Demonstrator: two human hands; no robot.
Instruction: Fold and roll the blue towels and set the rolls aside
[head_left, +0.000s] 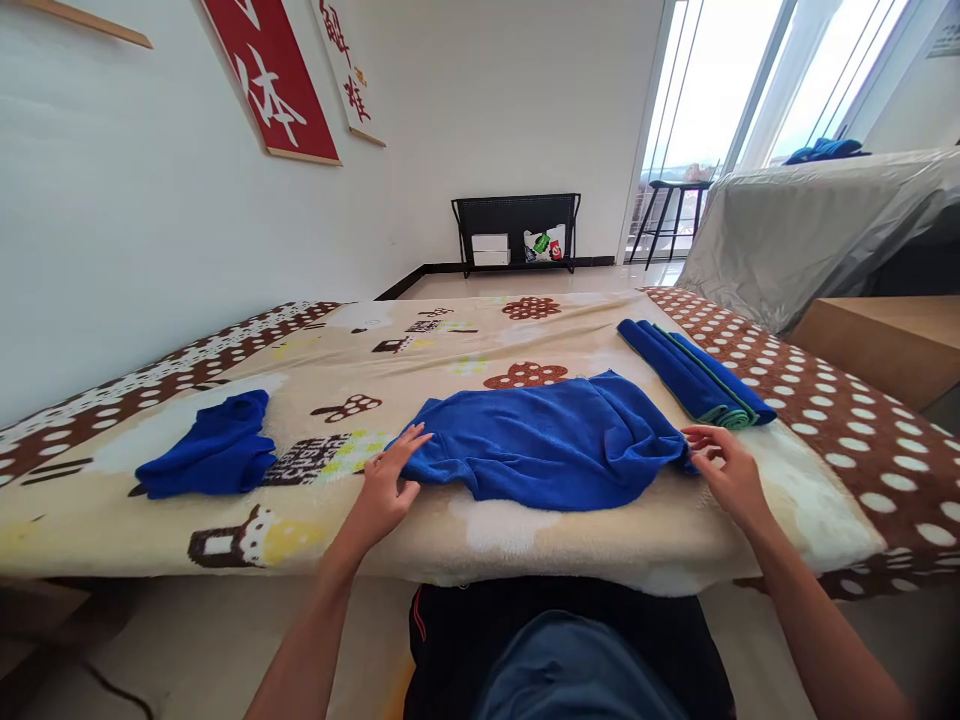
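Fingers [414, 440] of left hand [385, 492] open on one rumpled cloth [532, 440], right hand [729, 474] pinching its end, one bunched cloth [214, 445] apart

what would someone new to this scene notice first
The eye would likely go first to the wrinkled blue cloth spread at the near edge of the patterned blanket, with the left hand at one end and the right hand at the other. Next might come the rolled blue and green cloths beyond the right hand, then the red hanging scroll on the wall at upper left.
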